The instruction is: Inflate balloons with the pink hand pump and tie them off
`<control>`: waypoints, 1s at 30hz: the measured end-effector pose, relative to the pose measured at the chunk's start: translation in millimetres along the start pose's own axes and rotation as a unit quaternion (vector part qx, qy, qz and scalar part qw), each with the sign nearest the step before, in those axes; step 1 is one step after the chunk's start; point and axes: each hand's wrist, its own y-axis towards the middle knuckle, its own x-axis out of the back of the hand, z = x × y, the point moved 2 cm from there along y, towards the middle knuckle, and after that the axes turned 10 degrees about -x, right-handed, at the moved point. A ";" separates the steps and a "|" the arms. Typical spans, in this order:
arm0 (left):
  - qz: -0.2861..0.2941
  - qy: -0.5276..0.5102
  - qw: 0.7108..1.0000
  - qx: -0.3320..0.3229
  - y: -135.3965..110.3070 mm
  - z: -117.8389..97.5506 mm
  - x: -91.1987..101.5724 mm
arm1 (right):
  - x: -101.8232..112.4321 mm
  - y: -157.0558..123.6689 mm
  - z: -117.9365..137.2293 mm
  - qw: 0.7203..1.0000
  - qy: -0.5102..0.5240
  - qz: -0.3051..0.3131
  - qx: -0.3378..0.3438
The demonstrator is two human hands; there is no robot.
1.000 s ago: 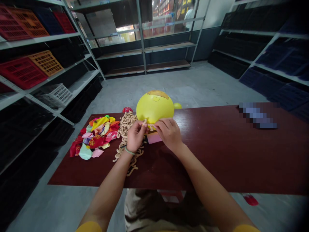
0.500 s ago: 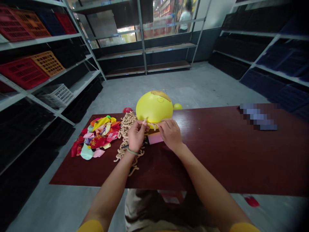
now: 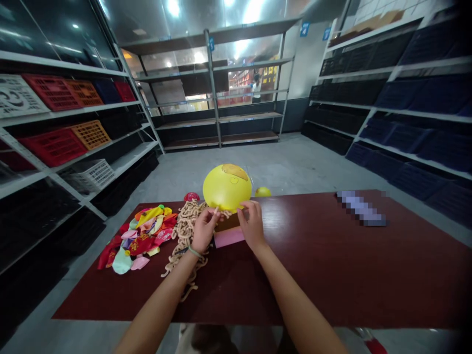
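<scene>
My left hand (image 3: 202,232) and right hand (image 3: 252,226) pinch a strand of string (image 3: 225,212) at the base of the yellow balloon (image 3: 225,187), which sits on the table (image 3: 332,265) above a pink block (image 3: 228,237). Flat balloons (image 3: 138,236) lie left.

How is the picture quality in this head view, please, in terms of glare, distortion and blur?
Head view: ceiling lights glare strongly at top centre; the wide lens bends the shelving outward and darkens the corners; a pixelated patch masks something on the table; the yellow balloon, left hand and right hand are fairly sharp.
</scene>
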 end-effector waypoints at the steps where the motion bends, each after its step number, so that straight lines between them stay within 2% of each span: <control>1: 0.003 0.002 1.000 -0.004 2.2 1.5 -2.6 | 0.5 2.1 -4.6 1.000 0.018 -0.005 -0.024; 5: 0.047 -0.020 0.999 -0.014 15.5 10.3 -15.8 | 0.9 8.2 -17.4 0.996 0.055 0.004 -0.075; 9: 0.104 -0.050 0.991 0.068 25.8 22.7 -27.1 | 0.8 12.3 -20.6 0.994 0.072 0.026 -0.075; 16: 0.045 -0.043 0.994 0.095 20.2 21.3 -21.3 | 0.7 13.1 -19.4 0.991 0.078 0.044 -0.100; 21: 0.000 -0.061 0.990 0.126 11.9 9.8 -2.4 | -7.7 7.9 -18.7 0.977 0.022 0.174 -0.120; 27: -0.031 -0.062 0.987 0.144 -9.0 -0.7 32.2 | -16.2 -8.9 -3.6 0.936 -0.025 0.345 -0.065; 30: -0.056 -0.031 0.987 0.147 -26.4 -5.0 53.1 | -16.1 -15.5 7.3 0.914 -0.069 0.397 -0.044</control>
